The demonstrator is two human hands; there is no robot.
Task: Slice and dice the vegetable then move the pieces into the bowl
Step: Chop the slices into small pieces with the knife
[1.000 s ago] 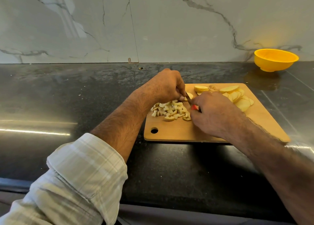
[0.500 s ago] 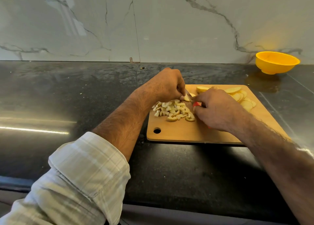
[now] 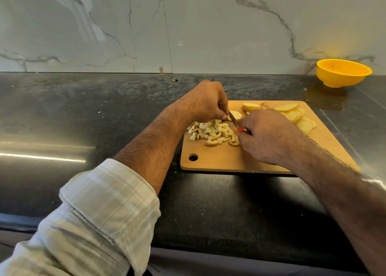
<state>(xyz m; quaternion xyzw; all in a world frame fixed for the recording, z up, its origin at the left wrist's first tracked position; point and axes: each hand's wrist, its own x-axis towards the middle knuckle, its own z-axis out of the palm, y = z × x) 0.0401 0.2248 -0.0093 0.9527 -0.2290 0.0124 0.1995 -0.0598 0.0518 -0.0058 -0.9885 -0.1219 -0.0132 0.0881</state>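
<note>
A wooden cutting board (image 3: 225, 161) lies on the dark counter. On its left half sits a pile of diced pale vegetable pieces (image 3: 211, 132). Round slices (image 3: 292, 115) are spread over the board's far right. My left hand (image 3: 203, 102) curls over a slice (image 3: 237, 114) at the pile's far edge and holds it down. My right hand (image 3: 267, 136) grips a small knife (image 3: 233, 119) with a red handle; its blade points toward the left hand's fingertips, over that slice. The yellow bowl (image 3: 342, 72) stands at the back right by the wall.
The black stone counter (image 3: 104, 119) stretches left of the board. A marble wall (image 3: 188, 25) rises behind it. The counter's front edge (image 3: 208, 252) runs along the bottom. A small hole (image 3: 193, 157) pierces the board's near left corner.
The right hand and knife have shifted slightly back and forth beside the left fingertips. The diced pile and the slices lie as before.
</note>
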